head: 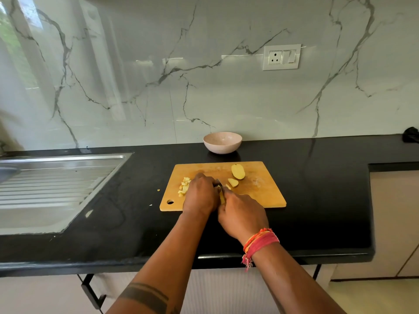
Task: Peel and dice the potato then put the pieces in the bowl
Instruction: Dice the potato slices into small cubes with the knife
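Note:
A wooden cutting board (260,196) lies on the black counter. Diced potato pieces (184,186) sit in a small pile at its left. A peeled potato half (238,171) and a smaller slice (233,182) lie at the board's upper middle. My left hand (199,193) is curled over a potato piece that it hides, next to the dice. My right hand (241,214) grips a knife (221,191) with a yellowish handle, its blade tip against my left fingers. A pale bowl (222,142) stands behind the board, with nothing visible inside.
A steel sink with drainboard (56,182) fills the counter's left. Small potato scraps (158,190) lie on the counter left of the board. A dark object (410,134) sits at the far right by the marble wall. A wall socket (281,57) is above.

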